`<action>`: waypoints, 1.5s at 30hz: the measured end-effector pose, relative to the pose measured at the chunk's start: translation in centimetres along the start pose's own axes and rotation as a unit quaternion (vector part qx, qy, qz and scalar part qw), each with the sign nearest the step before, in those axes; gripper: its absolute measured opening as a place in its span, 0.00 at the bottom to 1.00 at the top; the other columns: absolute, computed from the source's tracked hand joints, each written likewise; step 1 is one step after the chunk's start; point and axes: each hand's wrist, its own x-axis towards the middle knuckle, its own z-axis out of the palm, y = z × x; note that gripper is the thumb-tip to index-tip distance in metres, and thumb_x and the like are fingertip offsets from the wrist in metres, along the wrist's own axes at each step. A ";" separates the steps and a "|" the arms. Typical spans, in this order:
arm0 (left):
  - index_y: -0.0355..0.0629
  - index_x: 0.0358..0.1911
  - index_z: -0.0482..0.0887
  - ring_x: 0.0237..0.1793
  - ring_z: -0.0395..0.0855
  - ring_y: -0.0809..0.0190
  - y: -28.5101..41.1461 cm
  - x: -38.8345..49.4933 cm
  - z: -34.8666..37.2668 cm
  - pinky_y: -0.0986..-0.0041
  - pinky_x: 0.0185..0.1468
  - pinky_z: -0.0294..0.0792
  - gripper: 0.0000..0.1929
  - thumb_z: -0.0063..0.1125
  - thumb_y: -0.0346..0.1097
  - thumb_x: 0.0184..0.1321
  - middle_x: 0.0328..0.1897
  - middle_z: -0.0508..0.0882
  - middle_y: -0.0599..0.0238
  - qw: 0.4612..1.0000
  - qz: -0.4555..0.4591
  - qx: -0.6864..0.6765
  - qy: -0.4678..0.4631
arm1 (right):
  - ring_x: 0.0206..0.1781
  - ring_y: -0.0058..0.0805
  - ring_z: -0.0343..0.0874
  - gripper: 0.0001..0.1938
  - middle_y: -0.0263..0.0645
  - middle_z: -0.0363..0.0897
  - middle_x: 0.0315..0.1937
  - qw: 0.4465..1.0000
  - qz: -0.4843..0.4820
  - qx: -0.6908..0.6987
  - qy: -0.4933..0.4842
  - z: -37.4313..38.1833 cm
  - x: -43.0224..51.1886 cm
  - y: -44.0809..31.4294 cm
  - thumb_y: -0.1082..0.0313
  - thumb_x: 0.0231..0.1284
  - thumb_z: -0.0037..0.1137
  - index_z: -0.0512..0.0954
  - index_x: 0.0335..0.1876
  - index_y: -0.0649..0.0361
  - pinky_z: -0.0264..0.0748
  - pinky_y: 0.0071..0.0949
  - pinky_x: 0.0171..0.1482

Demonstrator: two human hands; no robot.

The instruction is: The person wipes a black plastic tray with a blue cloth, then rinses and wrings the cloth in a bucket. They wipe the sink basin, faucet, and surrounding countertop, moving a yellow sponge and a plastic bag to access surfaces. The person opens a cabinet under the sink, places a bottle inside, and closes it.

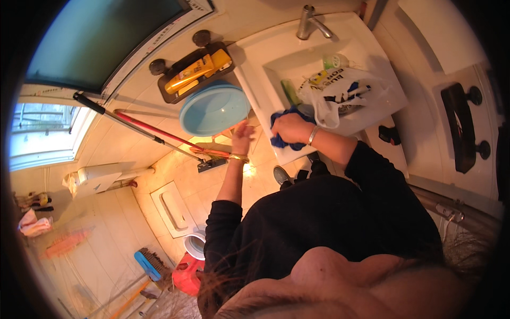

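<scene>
A crumpled dark blue cloth (279, 140) lies under my right hand (292, 127), which is closed on it at the near left corner of a white washbasin (259, 89). My left hand (242, 137) hangs to the left of the basin with its fingers apart and holds nothing. Just beyond it is a light blue plastic basin (215, 109). Inside the washbasin sits a white plastic bag (328, 95) with print on it, next to a green-capped container (336, 61) and a green object (290, 91). The palm side of my right hand is hidden.
A metal faucet (308, 24) stands at the washbasin's back. A dark wall shelf (167, 85) holds yellow tubes (191, 73). Long-handled cleaning tools (139, 127) lean at the left, near a squat toilet (173, 209). Another dark shelf (458, 127) is on the right wall.
</scene>
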 end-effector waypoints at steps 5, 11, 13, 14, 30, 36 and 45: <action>0.41 0.55 0.78 0.41 0.82 0.62 5.2 -0.1 2.5 0.73 0.44 0.74 0.19 0.60 0.30 0.60 0.44 0.83 0.64 0.938 0.276 0.201 0.059 | 0.36 0.44 0.83 0.08 0.40 0.82 0.29 0.997 -0.072 0.032 0.019 0.7 -6.1 -1.4 0.70 0.48 0.53 0.85 0.31 0.51 0.76 0.41 0.35; 0.54 0.68 0.67 0.61 0.74 0.49 10.2 -2.6 14.6 0.59 0.53 0.75 0.44 0.73 0.30 0.42 0.66 0.70 0.54 0.752 0.407 0.508 -0.107 | 0.40 0.42 0.79 0.10 0.39 0.75 0.35 0.997 -0.019 0.071 0.030 -2.3 -13.6 2.6 0.73 0.49 0.51 0.82 0.36 0.50 0.73 0.39 0.38; 0.54 0.66 0.69 0.62 0.72 0.45 9.9 -2.1 18.5 0.59 0.57 0.72 0.38 0.69 0.34 0.46 0.66 0.69 0.49 0.740 0.336 0.569 -0.130 | 0.40 0.42 0.79 0.10 0.39 0.75 0.35 0.996 0.019 0.069 0.047 -3.1 -16.2 4.5 0.73 0.49 0.51 0.82 0.35 0.49 0.73 0.40 0.38; 0.53 0.65 0.70 0.63 0.71 0.43 9.5 -1.6 19.8 0.59 0.60 0.71 0.36 0.67 0.36 0.48 0.66 0.68 0.46 0.729 0.332 0.585 -0.129 | 0.40 0.42 0.79 0.11 0.38 0.74 0.35 0.994 0.043 0.091 0.053 -3.5 -17.5 5.6 0.74 0.49 0.51 0.82 0.36 0.48 0.72 0.41 0.38; 0.36 0.39 0.80 0.34 0.84 0.58 20.5 0.8 31.0 0.69 0.40 0.79 0.10 0.50 0.35 0.63 0.33 0.83 0.58 0.974 0.187 -0.061 -0.115 | 0.43 0.46 0.78 0.14 0.41 0.77 0.39 0.942 0.208 0.130 0.231 -6.6 -32.6 18.4 0.80 0.48 0.51 0.79 0.40 0.52 0.75 0.39 0.44; 0.26 0.53 0.75 0.57 0.80 0.50 29.6 -5.4 24.7 0.60 0.59 0.74 0.20 0.35 0.37 0.71 0.60 0.76 0.39 0.932 0.353 0.042 -0.076 | 0.43 0.48 0.78 0.14 0.42 0.76 0.40 0.931 0.204 0.099 0.287 -9.8 -32.0 20.3 0.80 0.48 0.51 0.79 0.40 0.53 0.75 0.40 0.44; 0.33 0.54 0.75 0.63 0.74 0.44 32.4 -14.8 11.9 0.53 0.66 0.68 0.20 0.43 0.45 0.72 0.62 0.74 0.38 0.907 0.407 -0.086 -0.065 | 0.42 0.43 0.80 0.10 0.41 0.78 0.40 0.958 0.213 -0.076 0.174 -10.2 -22.0 26.3 0.69 0.55 0.53 0.82 0.42 0.49 0.75 0.40 0.43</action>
